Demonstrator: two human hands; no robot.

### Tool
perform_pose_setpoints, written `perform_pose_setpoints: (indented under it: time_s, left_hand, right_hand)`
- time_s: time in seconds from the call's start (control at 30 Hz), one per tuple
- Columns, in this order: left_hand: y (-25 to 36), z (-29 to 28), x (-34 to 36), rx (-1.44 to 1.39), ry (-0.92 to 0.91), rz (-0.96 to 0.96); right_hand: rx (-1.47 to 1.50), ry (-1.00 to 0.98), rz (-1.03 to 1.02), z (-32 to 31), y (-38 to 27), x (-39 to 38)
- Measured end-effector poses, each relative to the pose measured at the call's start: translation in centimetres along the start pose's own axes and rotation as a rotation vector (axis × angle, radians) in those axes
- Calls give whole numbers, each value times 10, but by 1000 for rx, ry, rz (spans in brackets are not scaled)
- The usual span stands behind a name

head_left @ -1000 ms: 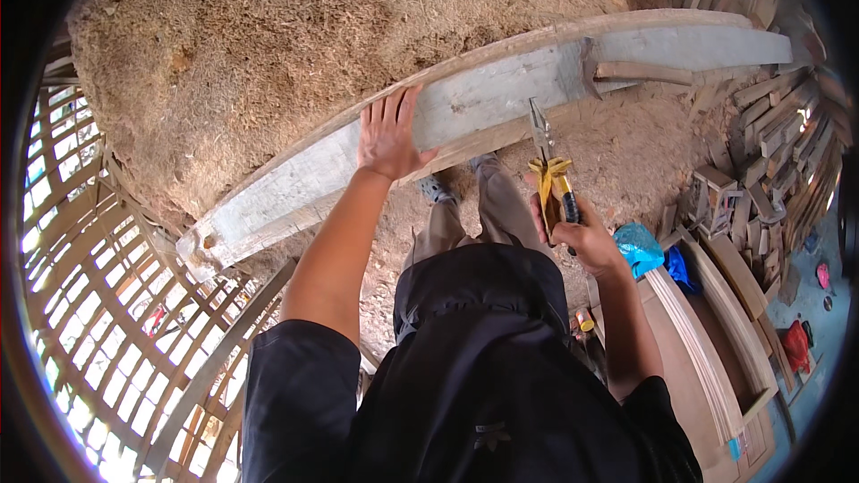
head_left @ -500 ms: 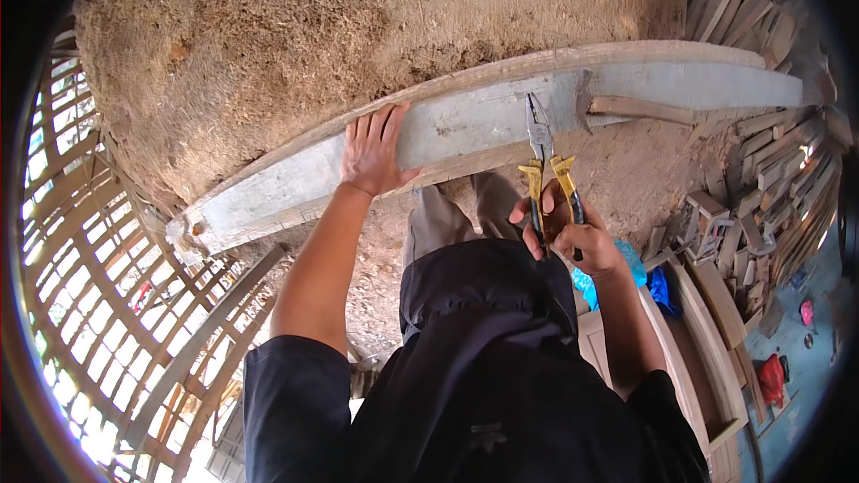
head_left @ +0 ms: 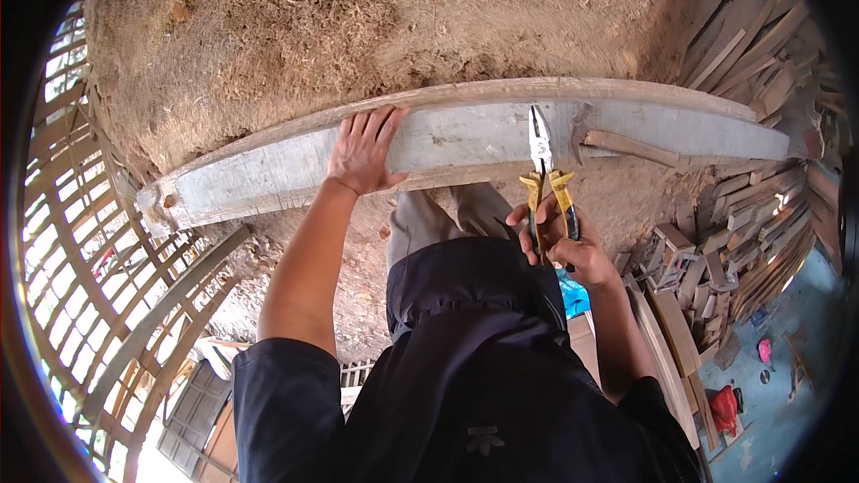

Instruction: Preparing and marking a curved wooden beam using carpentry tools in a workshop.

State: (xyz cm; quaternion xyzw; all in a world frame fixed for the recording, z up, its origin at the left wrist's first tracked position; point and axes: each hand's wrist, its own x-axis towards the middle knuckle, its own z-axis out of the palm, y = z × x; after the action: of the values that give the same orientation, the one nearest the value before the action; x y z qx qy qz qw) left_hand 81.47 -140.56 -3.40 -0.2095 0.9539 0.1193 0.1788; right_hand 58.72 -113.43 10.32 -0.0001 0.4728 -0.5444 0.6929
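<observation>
Yellow and black are covering the handles of the steel pliers (head_left: 540, 148), which the right hand (head_left: 573, 246) is gripping in front of the body, their nose pointing away over the grey plank (head_left: 465, 139); whether metal and wood are touching, I cannot tell. The pliers are probably going to feel stiff and fairly dense, hardly fragile, the coated handles offering the surer hold and the bare nose the slicker one. The plank is looking rigid and heavy, its long edges seeming the best places to grasp. The hands are working well apart: the left hand (head_left: 362, 156) is lying spread on the plank, fingers reaching its far edge, forearm slanting up from the lower left, while the right elbow is bending close to the trunk.
</observation>
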Motion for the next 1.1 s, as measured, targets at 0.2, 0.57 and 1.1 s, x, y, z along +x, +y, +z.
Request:
perform_pose_setpoints:
  time_s: [0.2, 0.57, 1.1]
  left_hand:
    - [-5, 2, -3, -32, 32, 43]
    - [-8, 6, 0, -103, 92, 67]
    - [-8, 0, 0, -135, 55, 50]
  right_hand:
    - [-170, 58, -29, -3, -4, 13]
    - [-132, 215, -85, 11, -65, 77]
    - [-508, 358, -89, 23, -67, 83]
